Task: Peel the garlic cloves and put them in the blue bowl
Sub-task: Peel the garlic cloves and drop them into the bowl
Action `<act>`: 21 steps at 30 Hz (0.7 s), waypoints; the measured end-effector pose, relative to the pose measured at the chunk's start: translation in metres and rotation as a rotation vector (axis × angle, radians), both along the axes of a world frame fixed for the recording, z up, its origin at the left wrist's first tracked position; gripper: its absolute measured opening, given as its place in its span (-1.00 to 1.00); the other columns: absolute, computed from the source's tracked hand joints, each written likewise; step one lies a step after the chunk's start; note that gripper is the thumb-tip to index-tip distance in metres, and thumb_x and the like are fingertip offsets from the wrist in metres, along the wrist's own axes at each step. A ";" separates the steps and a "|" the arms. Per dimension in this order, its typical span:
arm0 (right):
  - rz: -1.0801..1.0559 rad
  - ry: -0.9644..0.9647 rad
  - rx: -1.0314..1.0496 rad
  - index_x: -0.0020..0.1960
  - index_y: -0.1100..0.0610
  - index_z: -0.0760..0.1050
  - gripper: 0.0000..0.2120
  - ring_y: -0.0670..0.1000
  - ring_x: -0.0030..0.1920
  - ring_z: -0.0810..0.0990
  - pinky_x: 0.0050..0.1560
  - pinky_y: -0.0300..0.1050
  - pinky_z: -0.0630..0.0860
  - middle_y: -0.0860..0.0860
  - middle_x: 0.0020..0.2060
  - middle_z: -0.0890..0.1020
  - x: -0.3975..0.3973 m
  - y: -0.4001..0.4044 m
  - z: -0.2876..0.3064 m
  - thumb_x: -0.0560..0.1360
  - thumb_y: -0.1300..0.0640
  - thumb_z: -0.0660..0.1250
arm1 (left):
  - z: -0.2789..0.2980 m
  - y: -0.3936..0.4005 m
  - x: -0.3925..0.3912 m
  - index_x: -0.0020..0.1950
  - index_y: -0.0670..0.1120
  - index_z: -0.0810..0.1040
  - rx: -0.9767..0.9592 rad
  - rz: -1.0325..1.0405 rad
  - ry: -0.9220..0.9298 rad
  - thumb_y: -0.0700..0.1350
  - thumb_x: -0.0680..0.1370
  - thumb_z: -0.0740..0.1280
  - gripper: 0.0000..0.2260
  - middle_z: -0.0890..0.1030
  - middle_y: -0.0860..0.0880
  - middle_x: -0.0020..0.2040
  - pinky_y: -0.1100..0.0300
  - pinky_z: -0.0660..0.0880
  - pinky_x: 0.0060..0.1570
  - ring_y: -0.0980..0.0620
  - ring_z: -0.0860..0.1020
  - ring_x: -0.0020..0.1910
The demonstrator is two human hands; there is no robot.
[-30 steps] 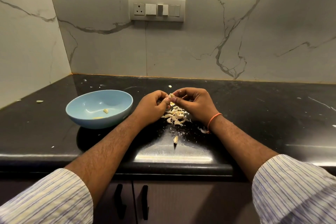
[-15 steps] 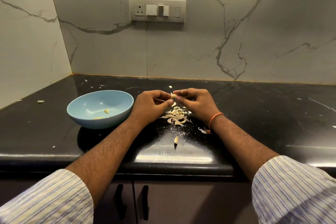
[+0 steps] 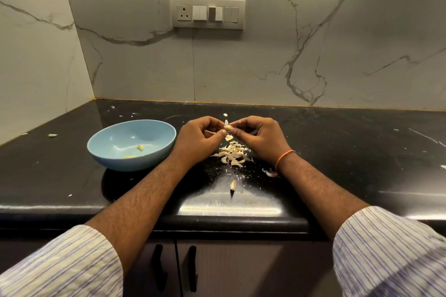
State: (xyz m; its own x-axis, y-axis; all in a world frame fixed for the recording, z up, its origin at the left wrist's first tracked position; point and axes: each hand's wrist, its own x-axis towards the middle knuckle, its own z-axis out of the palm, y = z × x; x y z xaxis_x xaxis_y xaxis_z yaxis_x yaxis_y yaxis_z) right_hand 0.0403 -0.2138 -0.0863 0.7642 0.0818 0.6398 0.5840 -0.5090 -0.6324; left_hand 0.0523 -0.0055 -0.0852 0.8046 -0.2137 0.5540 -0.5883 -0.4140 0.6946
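Observation:
My left hand point(image 3: 201, 138) and my right hand point(image 3: 259, 137) meet fingertip to fingertip above the black counter and pinch one small garlic clove point(image 3: 228, 127) between them, with a flap of skin sticking up from it. Just below the hands lies a pile of garlic cloves and loose skins point(image 3: 233, 153). The blue bowl point(image 3: 113, 152) stands to the left of my left hand and holds two peeled pieces point(image 3: 140, 147). A single clove point(image 3: 233, 185) lies nearer the counter's front edge.
The black counter point(image 3: 337, 152) carries scattered bits of skin. A stray clove point(image 3: 52, 135) lies far left near the side wall. A skin scrap point(image 3: 270, 172) sits by my right wrist. A switch panel point(image 3: 207, 12) is on the marble back wall; cabinet handles point(image 3: 158, 265) hang below the edge.
Both hands have lifted slightly off the pile and drawn a little apart while still pinching the clove. A piece of skin now stands free above it.

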 end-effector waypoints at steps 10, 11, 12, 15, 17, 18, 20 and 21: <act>-0.036 -0.115 -0.100 0.07 0.12 0.76 -0.84 -0.10 -0.12 0.73 -0.08 -0.05 0.69 -0.08 -0.14 0.76 -0.001 0.002 0.000 0.52 0.10 0.57 | 0.001 0.001 0.000 0.05 0.03 0.70 0.024 -0.013 -0.002 -0.09 0.61 0.47 -0.96 0.72 0.08 -0.14 0.24 0.65 -0.12 0.14 0.69 -0.19; -0.036 -0.120 -0.102 0.08 0.12 0.76 -0.85 -0.11 -0.13 0.72 -0.08 -0.06 0.69 -0.08 -0.15 0.76 -0.001 0.002 0.000 0.53 0.10 0.57 | 0.001 0.001 0.000 0.03 0.04 0.69 0.020 -0.017 0.002 -0.09 0.61 0.47 -0.96 0.72 0.08 -0.14 0.24 0.65 -0.12 0.13 0.69 -0.20; -0.037 -0.124 -0.105 0.08 0.12 0.76 -0.85 -0.11 -0.13 0.72 -0.08 -0.06 0.68 -0.08 -0.15 0.75 -0.002 0.003 0.000 0.53 0.10 0.56 | 0.001 0.001 0.000 0.02 0.06 0.69 0.012 -0.020 0.008 -0.09 0.61 0.47 -0.96 0.72 0.08 -0.14 0.24 0.65 -0.13 0.12 0.69 -0.20; -0.040 -0.135 -0.110 0.07 0.11 0.76 -0.87 -0.10 -0.15 0.71 -0.11 -0.05 0.67 -0.09 -0.17 0.75 -0.002 0.004 0.000 0.54 0.11 0.56 | 0.001 0.001 0.000 0.01 0.05 0.70 -0.016 -0.027 0.037 -0.09 0.61 0.46 -0.96 0.72 0.05 -0.15 0.20 0.65 -0.12 0.11 0.68 -0.20; -0.038 -0.141 -0.115 0.07 0.12 0.76 -0.87 -0.10 -0.16 0.71 -0.11 -0.07 0.66 -0.08 -0.17 0.75 -0.003 0.005 0.001 0.54 0.12 0.55 | 0.001 0.001 0.001 0.01 0.04 0.70 -0.031 -0.035 0.066 -0.09 0.61 0.46 -0.96 0.72 0.02 -0.15 0.06 0.69 -0.06 0.00 0.70 -0.15; -0.036 -0.145 -0.118 0.07 0.12 0.76 -0.87 -0.11 -0.16 0.71 -0.11 -0.10 0.66 -0.08 -0.17 0.75 -0.003 0.006 0.001 0.55 0.13 0.55 | 0.001 0.001 0.001 0.01 0.03 0.70 -0.035 -0.039 0.081 -0.08 0.61 0.46 -0.97 0.73 0.00 -0.14 -0.02 0.70 -0.02 -0.07 0.70 -0.12; -0.028 -0.153 -0.126 0.08 0.14 0.76 -0.87 -0.15 -0.15 0.70 -0.11 -0.20 0.63 -0.09 -0.17 0.74 -0.004 0.007 0.002 0.55 0.14 0.53 | 0.002 0.001 0.000 0.00 0.02 0.70 -0.035 -0.044 0.098 -0.07 0.61 0.45 -0.97 0.72 -0.03 -0.14 -0.11 0.69 0.01 -0.14 0.69 -0.10; -0.025 -0.155 -0.128 0.09 0.14 0.76 -0.87 -0.16 -0.16 0.69 -0.11 -0.23 0.62 -0.10 -0.16 0.74 -0.005 0.007 0.002 0.56 0.15 0.53 | 0.003 0.000 -0.001 0.00 0.01 0.70 -0.036 -0.047 0.101 -0.06 0.61 0.45 -0.96 0.72 -0.04 -0.14 -0.13 0.69 0.01 -0.15 0.69 -0.09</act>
State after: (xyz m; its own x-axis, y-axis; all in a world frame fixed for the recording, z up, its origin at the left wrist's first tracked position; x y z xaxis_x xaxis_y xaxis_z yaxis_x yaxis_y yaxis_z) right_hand 0.0355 -0.2064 -0.0844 0.6599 0.1525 0.7357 0.6557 -0.5950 -0.4648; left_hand 0.0517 -0.0051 -0.0827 0.8462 -0.2337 0.4789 -0.5328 -0.3613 0.7652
